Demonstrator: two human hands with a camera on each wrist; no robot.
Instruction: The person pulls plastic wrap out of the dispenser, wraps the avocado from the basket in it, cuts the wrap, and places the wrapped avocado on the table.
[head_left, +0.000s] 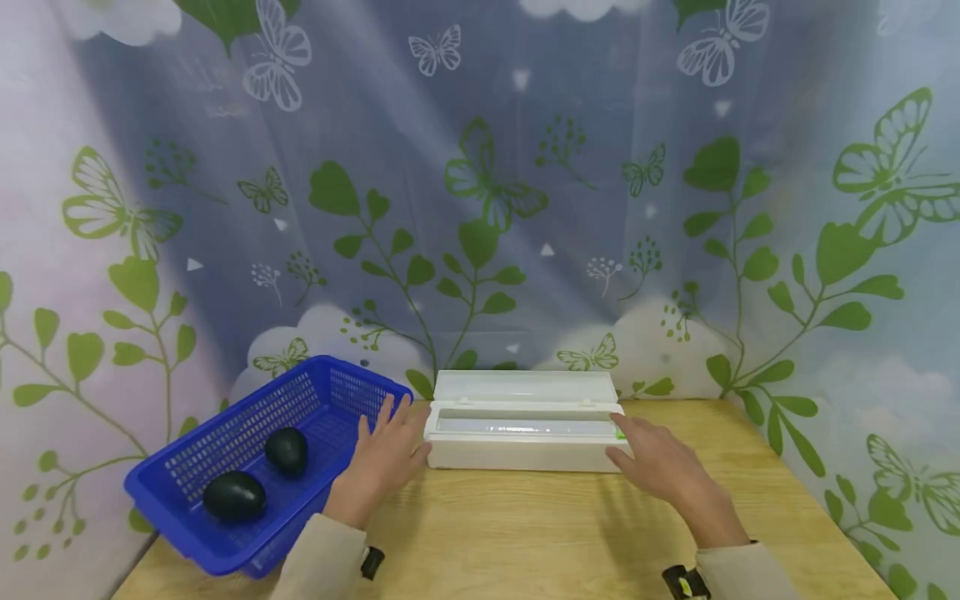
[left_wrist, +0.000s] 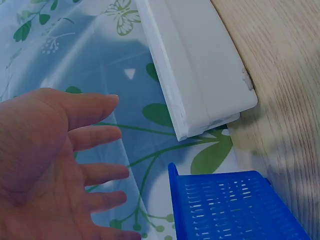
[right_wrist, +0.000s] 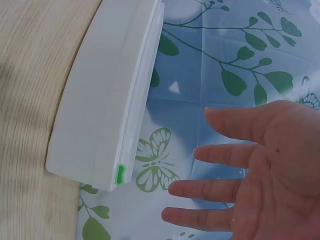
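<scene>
A white cling film dispenser box [head_left: 525,454] lies lengthwise near the back of the table, its lid [head_left: 525,387] raised. Inside the trough sits a shiny roll of film [head_left: 525,427], and a green slider [right_wrist: 120,174] shows at the right end. Beside the box's left end is my left hand [head_left: 386,454], fingers spread and holding nothing. Off the right end I hold my right hand [head_left: 660,458] with its fingers extended and nothing in it. Both wrist views show a gap between the hands and the box.
At the left stands a blue plastic basket [head_left: 225,417] with two dark green, avocado-like fruits [head_left: 287,452] in it. A printed curtain [head_left: 525,275] with leaves and butterflies hangs behind the wooden table [head_left: 525,533]. Dark bands circle both wrists.
</scene>
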